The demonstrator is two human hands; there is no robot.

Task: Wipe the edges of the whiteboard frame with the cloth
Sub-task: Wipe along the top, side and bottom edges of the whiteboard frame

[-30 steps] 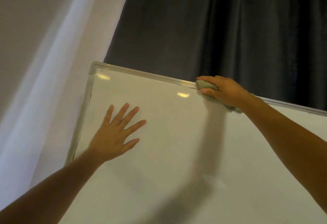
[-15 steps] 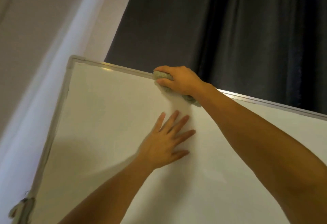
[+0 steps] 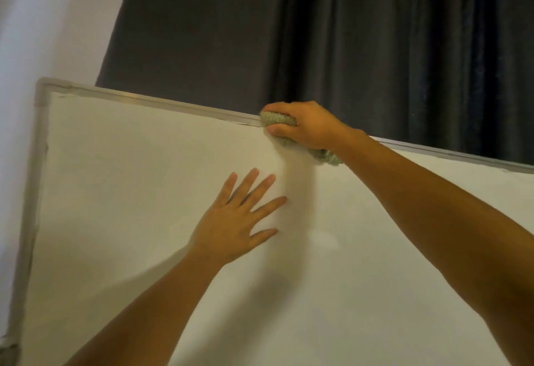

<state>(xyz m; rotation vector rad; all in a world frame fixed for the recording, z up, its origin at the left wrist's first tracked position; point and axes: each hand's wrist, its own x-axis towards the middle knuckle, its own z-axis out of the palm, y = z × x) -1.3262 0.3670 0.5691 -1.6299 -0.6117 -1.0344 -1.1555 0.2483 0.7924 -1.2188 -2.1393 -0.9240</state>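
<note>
A large whiteboard [image 3: 130, 192] with a thin silver frame [image 3: 161, 101] fills the lower part of the view. My right hand [image 3: 307, 128] is shut on a grey-green knitted cloth [image 3: 278, 119] and presses it onto the top frame edge near the middle. A tail of the cloth hangs out under my wrist. My left hand [image 3: 237, 221] lies flat on the board surface below, fingers spread, holding nothing.
A dark curtain [image 3: 346, 47] hangs behind the board's top edge. A pale wall [image 3: 43, 19] runs along the left, beside the frame's left side [image 3: 31, 192] and top-left corner [image 3: 43, 88].
My right hand slid the cloth along the top frame edge toward the left corner. My left hand shifted rightward on the board to rest under the right hand.
</note>
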